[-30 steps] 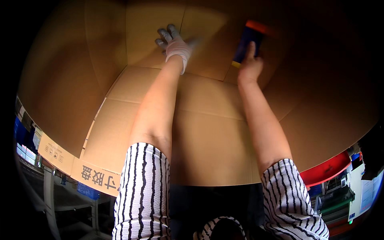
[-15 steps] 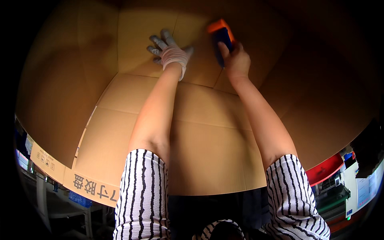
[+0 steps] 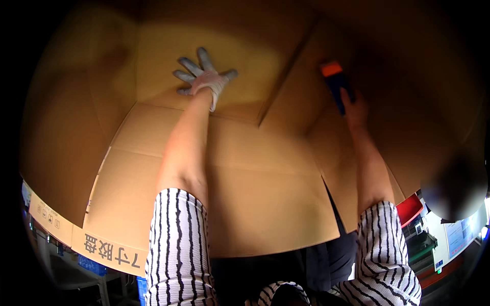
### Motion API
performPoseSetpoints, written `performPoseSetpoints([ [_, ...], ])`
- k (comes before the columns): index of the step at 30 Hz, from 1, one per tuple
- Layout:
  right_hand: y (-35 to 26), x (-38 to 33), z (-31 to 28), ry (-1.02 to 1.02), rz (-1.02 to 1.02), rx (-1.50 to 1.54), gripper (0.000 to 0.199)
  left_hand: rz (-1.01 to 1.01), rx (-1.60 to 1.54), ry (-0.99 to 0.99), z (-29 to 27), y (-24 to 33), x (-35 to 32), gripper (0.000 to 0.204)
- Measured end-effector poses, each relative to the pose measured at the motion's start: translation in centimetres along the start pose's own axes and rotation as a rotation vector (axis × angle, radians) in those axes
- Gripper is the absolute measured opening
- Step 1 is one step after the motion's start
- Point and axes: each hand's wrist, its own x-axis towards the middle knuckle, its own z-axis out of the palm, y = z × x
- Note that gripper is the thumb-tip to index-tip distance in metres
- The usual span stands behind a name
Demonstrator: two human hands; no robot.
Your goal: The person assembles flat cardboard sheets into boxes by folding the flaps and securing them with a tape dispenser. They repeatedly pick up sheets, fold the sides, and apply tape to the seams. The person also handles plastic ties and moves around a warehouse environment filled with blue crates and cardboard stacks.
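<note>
"At the near-left edge of the cardboard box (image 3: pixel 275 209), what print did we see?"

"Large dark characters (image 3: pixel 112 250), upside down, beside small pictograms (image 3: pixel 48 217)."

"How were our hands posed?"

"Our gloved left hand (image 3: pixel 204 81) was outstretched, fingers apart, against the far panel (image 3: pixel 168 56); our right hand (image 3: pixel 357 109) was clamped on the blue-and-orange tool (image 3: pixel 337 84), toward the box's right edge."

I observed a brown cardboard carton (image 3: pixel 270 199), its open end facing the camera. Inside its shadowed right portion, an orange-ended blue object (image 3: pixel 335 85) was held tilted, apparently clear of the cardboard.
</note>
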Motion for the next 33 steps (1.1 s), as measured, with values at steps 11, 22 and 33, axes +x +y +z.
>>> performPoseSetpoints([
  [11, -5.2, 2.0, 6.2, 0.178, -0.011, 0.087, 0.055, 0.017, 0.046, -0.058, -0.6, 0.9, -0.4, 0.119],
  [22, -6.4, 1.8, 7.1, -0.279, -0.048, 0.313, 0.056, 0.016, 0.015, -0.137, 0.3, -1.7, 0.7, 0.115],
  [33, 0.4, -9.5, 5.1, -0.668, 0.464, 1.201, 0.067, 0.285, -0.084, -0.441, 4.8, -5.0, 0.0, 0.066],
])
